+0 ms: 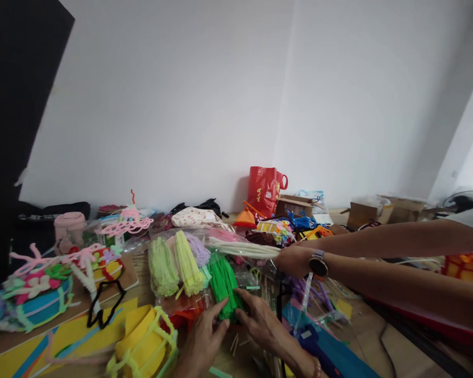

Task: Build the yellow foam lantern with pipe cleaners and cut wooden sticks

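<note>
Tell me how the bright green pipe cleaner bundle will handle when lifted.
The bright green pipe cleaner bundle probably feels light for its size, since it is thin fuzzy wires. Its loose strands may splay, but fuzz should resist slipping.

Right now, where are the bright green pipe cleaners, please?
In the head view, the bright green pipe cleaners lie low in the middle, between the person's left hand and right hand, just right of the yellow bundle.
</note>
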Demonstrator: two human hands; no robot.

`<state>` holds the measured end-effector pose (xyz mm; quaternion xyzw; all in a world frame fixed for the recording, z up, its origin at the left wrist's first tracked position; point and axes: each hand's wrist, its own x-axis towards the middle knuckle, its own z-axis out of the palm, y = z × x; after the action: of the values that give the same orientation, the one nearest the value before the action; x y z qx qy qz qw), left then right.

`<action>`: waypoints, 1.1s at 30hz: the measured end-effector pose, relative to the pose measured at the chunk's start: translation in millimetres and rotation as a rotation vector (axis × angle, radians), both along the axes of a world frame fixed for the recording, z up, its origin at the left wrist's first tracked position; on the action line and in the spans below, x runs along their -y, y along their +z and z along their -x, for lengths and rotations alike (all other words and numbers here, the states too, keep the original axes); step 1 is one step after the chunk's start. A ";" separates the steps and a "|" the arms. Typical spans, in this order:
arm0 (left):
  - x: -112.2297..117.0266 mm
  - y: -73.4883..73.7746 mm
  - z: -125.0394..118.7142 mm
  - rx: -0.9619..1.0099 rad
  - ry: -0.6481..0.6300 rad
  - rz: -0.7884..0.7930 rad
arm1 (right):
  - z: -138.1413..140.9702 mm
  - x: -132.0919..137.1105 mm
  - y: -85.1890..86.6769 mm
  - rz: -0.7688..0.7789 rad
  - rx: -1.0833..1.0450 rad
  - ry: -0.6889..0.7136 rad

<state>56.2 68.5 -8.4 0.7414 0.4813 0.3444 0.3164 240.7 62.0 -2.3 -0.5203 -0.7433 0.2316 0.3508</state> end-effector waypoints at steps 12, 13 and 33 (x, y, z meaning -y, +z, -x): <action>-13.6 -15.3 -1.3 0.340 -0.097 0.162 | -4.8 -15.2 -0.6 -0.018 -0.163 0.043; -14.0 -14.5 -1.5 0.376 -0.104 0.180 | -5.2 -15.6 -0.2 -0.021 -0.172 0.048; -14.2 -21.4 0.0 0.308 -0.058 0.197 | -11.0 -9.4 -16.9 -0.174 0.082 -0.026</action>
<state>56.3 82.7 -29.9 0.6591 0.4369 0.3958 0.4670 251.7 71.4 -19.1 -0.5065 -0.7677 0.1399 0.3669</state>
